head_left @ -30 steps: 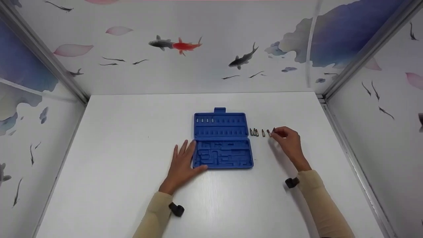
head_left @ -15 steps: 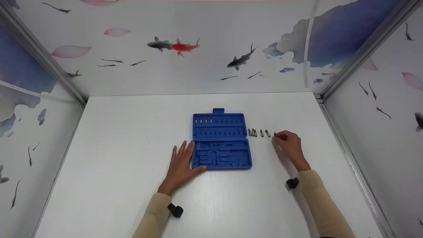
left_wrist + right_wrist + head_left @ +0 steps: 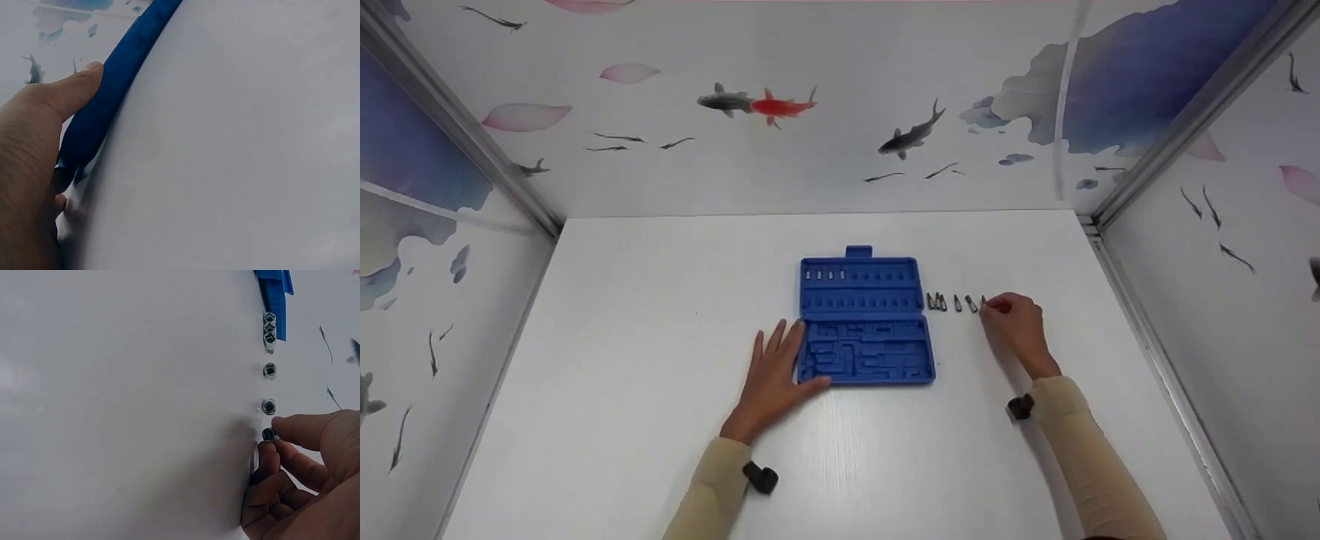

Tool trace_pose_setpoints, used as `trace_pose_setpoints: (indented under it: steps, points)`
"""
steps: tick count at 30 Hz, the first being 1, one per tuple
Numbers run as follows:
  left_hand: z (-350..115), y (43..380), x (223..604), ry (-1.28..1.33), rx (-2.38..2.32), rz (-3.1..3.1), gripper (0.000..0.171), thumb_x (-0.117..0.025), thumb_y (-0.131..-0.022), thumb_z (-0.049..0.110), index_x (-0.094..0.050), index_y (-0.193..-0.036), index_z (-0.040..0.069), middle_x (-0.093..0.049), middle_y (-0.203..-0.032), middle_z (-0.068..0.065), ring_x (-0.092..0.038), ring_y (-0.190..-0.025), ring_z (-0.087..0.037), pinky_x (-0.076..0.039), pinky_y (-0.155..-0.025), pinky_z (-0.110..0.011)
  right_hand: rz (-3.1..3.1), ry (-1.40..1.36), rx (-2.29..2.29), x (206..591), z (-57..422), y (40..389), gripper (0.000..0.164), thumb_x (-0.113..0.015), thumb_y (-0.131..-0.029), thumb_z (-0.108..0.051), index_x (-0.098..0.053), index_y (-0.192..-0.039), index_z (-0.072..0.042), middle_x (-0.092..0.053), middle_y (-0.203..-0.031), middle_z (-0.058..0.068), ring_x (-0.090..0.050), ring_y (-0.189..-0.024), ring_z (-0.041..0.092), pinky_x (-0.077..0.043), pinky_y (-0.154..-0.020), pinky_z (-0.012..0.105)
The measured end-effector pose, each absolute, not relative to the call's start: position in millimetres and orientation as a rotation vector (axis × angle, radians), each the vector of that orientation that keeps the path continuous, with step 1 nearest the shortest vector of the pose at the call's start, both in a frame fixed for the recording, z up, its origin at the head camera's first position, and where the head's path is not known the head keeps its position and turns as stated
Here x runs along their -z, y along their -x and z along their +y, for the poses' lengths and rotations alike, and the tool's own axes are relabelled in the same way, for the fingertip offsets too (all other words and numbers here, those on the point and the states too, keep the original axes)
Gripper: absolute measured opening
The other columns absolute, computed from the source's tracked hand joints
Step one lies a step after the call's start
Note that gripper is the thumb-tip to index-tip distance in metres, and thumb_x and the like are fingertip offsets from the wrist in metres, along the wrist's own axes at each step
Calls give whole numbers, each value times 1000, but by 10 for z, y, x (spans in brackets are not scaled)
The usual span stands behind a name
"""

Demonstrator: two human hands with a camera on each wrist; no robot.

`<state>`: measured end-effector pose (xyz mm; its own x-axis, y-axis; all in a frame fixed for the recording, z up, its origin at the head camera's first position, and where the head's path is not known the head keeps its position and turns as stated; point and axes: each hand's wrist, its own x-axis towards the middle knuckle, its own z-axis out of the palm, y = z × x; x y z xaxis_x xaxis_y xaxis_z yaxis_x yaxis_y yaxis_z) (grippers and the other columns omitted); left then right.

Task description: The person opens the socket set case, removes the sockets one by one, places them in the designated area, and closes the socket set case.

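Note:
An open blue plastic case [image 3: 864, 319] lies on the white table in the head view. My left hand [image 3: 771, 386] rests against its left side, fingers spread and straight. The left thumb [image 3: 79, 89] lies along the case's front edge in the left wrist view. To the right of the case, several small metal sockets [image 3: 958, 303] with tapered far ends form a row. My right hand [image 3: 1016, 326] pinches the rightmost socket [image 3: 268, 434] between thumb and fingers, close to the tabletop. Its hexagonal opening shows in the right wrist view; its far end is hidden there.
Several small silver pieces [image 3: 825, 275] sit in the upper row of the case's far half. The near half has moulded recesses. Printed white walls with metal edge strips [image 3: 1170, 360] enclose the table at the back and sides.
My right hand has moved slightly right and down with the pinched socket, widening the gap to the neighbouring one. My left hand and the case keep their places.

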<state>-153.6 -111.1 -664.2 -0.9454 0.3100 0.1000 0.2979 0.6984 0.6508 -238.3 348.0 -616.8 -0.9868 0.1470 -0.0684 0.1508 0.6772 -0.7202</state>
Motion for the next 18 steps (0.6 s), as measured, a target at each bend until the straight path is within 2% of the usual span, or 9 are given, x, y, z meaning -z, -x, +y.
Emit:
trace_pose_setpoints:
  steps: [12, 18]
  points:
    - [-1111, 1519, 6615, -548, -1123, 2884, 116, -73, -93, 72, -22, -177, 11, -26, -182, -10, -10, -171, -32, 8, -136, -55, 2909, -304, 1169, 6202, 3471, 2435, 26, -68, -105, -18, -77, -116, 4, -75, -109, 20, -67, -98, 32, -54, -83, 39]
    - [-1108, 1515, 6608, -546, -1136, 2883, 115, -73, -94, 70, -22, -177, 10, -26, -182, -10, -11, -171, -31, 8, -136, -54, 2888, -299, 1153, 6110, 3461, 2461, 27, -68, -106, -19, -77, -116, 5, -74, -108, 20, -65, -94, 30, -52, -78, 35]
